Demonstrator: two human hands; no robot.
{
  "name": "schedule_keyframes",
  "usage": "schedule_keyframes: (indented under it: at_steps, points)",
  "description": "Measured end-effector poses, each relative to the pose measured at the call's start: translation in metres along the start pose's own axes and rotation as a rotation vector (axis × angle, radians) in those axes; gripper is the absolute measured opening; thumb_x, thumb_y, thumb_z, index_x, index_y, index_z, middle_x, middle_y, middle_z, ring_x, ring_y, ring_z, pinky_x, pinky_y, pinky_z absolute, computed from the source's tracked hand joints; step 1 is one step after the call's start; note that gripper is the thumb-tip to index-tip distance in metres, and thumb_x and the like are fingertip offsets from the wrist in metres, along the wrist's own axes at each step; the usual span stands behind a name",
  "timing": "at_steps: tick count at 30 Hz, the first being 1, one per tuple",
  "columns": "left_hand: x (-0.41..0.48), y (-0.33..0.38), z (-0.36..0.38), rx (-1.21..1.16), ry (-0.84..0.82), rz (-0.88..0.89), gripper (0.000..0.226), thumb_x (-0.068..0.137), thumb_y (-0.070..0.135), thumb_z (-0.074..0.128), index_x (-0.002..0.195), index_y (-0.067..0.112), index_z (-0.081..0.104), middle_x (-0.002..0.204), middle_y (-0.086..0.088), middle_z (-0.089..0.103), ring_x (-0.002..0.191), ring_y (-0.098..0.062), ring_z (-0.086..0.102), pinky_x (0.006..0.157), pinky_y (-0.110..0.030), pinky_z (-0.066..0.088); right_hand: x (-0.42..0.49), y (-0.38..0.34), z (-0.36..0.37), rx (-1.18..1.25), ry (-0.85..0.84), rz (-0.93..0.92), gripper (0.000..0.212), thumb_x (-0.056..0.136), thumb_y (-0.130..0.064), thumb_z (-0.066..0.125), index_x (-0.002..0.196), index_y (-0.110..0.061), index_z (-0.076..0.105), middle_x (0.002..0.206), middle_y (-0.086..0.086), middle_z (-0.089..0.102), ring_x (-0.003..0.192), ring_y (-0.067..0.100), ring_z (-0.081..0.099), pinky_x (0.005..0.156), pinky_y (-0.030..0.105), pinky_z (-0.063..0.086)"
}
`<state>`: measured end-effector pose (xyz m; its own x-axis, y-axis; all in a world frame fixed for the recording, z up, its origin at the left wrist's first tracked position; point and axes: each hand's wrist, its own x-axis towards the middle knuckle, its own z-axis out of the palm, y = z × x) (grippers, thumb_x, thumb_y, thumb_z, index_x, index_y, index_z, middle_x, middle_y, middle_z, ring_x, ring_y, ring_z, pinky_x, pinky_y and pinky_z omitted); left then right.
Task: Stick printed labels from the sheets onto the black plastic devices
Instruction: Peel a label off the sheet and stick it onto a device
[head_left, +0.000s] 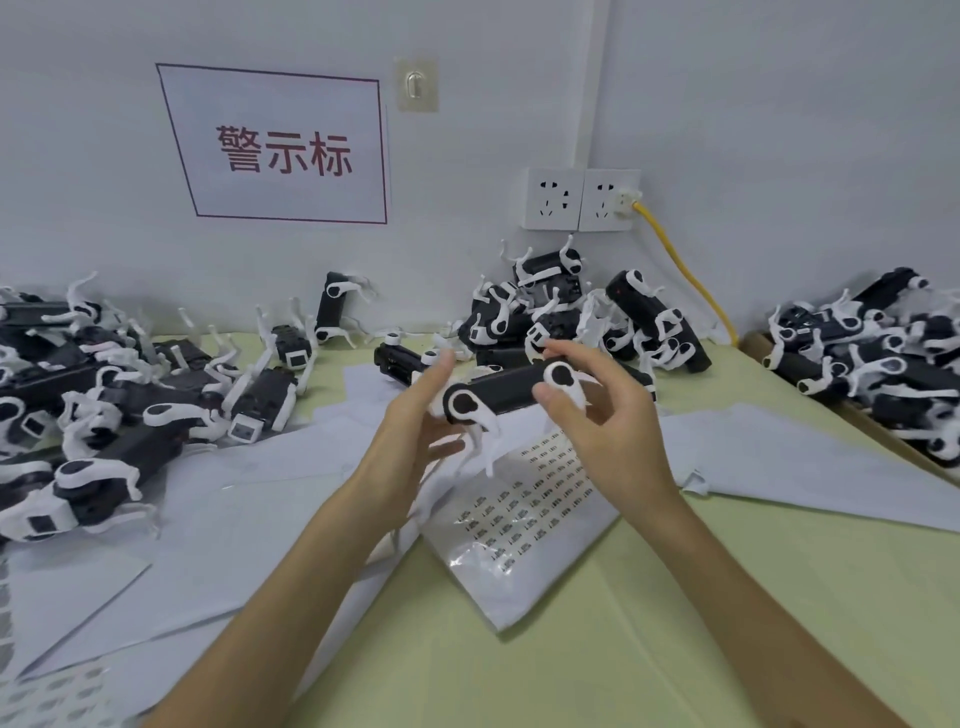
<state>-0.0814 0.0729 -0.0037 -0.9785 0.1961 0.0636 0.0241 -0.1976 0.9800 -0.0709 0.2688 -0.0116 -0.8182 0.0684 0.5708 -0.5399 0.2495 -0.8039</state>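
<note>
Surface: pale yellow-green tabletop (571, 649) set against a grey-white wall.
Device in hand: black oblong plastic device with round white caps and white straps (504, 387), held level above the table, between both hands, over the label sheet.
Right hand (608, 421): pinches the device's right end, thumb on the white cap, fingers curled behind.
Left hand (410, 431): spread, fingers nearly straight under the device's left end, thumb raised; thumb contact unclear.
Label sheet: glossy white sheet with rows of small printed labels (524, 514), flat on the table below the hands.
Loose paper: plain white sheets (805, 457) around it.
Piles: similar black-and-white devices heaped at left (104, 395), centre back (571, 317) and right (883, 353).
Wall: red-bordered sign with red characters (280, 150), twin white sockets (579, 200), yellow cable (685, 270) plugged in.
</note>
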Motion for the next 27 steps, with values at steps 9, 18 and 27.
schedule_keyframes:
  at_steps: [9, 18, 27]
  points:
    - [-0.007, 0.003, -0.004, 0.227, -0.363, -0.184, 0.035, 0.07, 0.031, 0.084, 0.094, 0.01, 0.071, 0.085, -0.014, 0.069, 0.084, -0.028, 0.067, 0.083, -0.04, 0.055, -0.003, -0.004, 0.006, 0.068, -0.165, -0.05, 0.035, 0.083, -0.025, 0.078, 0.117, -0.027, 0.069, 0.118, -0.006, 0.071, 0.118, 0.014, 0.065, 0.094, 0.032, 0.053]
    - [0.004, 0.009, -0.025, -0.119, -0.07, -0.215, 0.024, 0.076, 0.038, 0.074, 0.078, 0.016, 0.064, 0.112, -0.013, 0.076, 0.095, -0.024, 0.074, 0.076, -0.031, 0.057, 0.004, 0.012, -0.008, -0.564, -0.469, 0.058, 0.048, 0.095, -0.01, 0.049, 0.136, -0.035, 0.057, 0.15, -0.015, 0.046, 0.14, 0.002, 0.031, 0.121, 0.039, 0.02]
    - [0.004, 0.002, -0.016, -0.021, -0.225, -0.421, 0.014, 0.072, 0.032, 0.083, 0.071, 0.019, 0.079, 0.122, -0.014, 0.073, 0.093, -0.024, 0.064, 0.079, -0.031, 0.05, 0.0, 0.013, -0.002, -0.638, -0.534, 0.032, 0.032, 0.083, -0.005, 0.063, 0.103, -0.029, 0.056, 0.145, -0.01, 0.046, 0.14, 0.007, 0.03, 0.116, 0.032, 0.017]
